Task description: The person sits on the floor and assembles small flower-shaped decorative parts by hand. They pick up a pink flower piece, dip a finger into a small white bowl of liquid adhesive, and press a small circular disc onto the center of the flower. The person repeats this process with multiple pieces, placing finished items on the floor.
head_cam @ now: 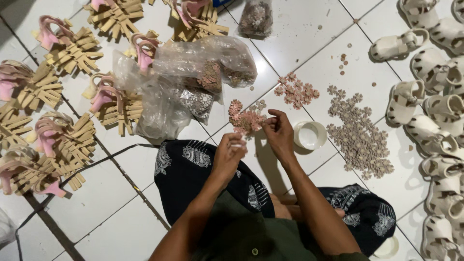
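**Flower pieces sorted in heaps, sandals on both sides of the floor**

Flower pieces, small and flat, are being handled at the middle of the white tiled floor (299,29), in front of a seated person's knees. The left hand (229,153) is closed around something small and pale, the fingertips pinched together; what exactly is gripped cannot be told. The right hand (278,130) is held just beside it, fingers curled and pinched at the edge of the nearer pink flower heap (244,118), possibly on a single piece, though this is too small to confirm.

As for progress, judged from how things lie: three loose heaps are spread out, the nearer pink one, a second pink heap (296,91) further off, and a large beige flower heap (360,135) to the right. A small white tub (309,135) stands between the pink and beige heaps, close to the right hand. More flowers are kept in clear plastic bags (193,82), partly unopened, so a good deal of stock appears untouched.

To the right, cream sandals (425,101) are lined up in rows; whether flowers have been fixed to them cannot be seen. To the left, tan strap bundles with pink parts (72,53) lie in separate clusters, apparently unassembled. The work is judged to be somewhere in the middle, with much material left.
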{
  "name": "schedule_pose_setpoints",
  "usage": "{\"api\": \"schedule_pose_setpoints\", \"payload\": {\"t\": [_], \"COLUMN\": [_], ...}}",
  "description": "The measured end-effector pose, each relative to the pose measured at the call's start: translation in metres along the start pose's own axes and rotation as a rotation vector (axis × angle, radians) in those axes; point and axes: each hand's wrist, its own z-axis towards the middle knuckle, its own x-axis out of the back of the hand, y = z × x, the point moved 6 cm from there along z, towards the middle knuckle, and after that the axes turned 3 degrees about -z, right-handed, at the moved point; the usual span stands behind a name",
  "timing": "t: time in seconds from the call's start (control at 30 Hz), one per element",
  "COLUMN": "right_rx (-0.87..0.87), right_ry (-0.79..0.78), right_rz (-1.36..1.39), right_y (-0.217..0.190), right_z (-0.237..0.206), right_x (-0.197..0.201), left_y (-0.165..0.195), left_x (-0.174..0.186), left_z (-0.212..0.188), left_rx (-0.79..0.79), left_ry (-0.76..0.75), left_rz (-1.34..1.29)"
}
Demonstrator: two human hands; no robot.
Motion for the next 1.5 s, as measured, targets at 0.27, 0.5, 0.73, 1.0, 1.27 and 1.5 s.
{"api": "schedule_pose_setpoints", "payload": {"t": [0.27, 0.5, 0.73, 1.0, 1.27, 1.5], "right_rx": [0.099, 0.047, 0.038, 0.049, 0.007, -0.067], "right_ry": [-0.063, -0.047, 0.038, 0.059, -0.006, 0.082], "right_rz": [0.059, 0.27, 0.178, 0.2, 0.208, 0.199], "right_y": [-0.025, -0.034, -0.041, -0.041, -0.043, -0.04], "right_z": [-0.053, -0.084, -0.094, -0.098, -0.101, -0.098], "right_x": [0.031, 0.049, 0.068, 0.082, 0.074, 0.084], "left_y": [0.026, 0.037, 0.039, 0.058, 0.041, 0.037], "left_x": [-0.04, -0.049, -0.05, -0.042, -0.074, -0.055], "left_z": [-0.003, -0.021, -0.024, -0.013, -0.023, -0.008], "left_rx": [-0.05, -0.108, -0.124, -0.43, -0.129, -0.188], "left_ry": [-0.085, -0.168, -0.175, 0.034, -0.269, -0.122], "left_rz": [-0.172, -0.199, -0.144, 0.454, -0.042, 0.179]}}
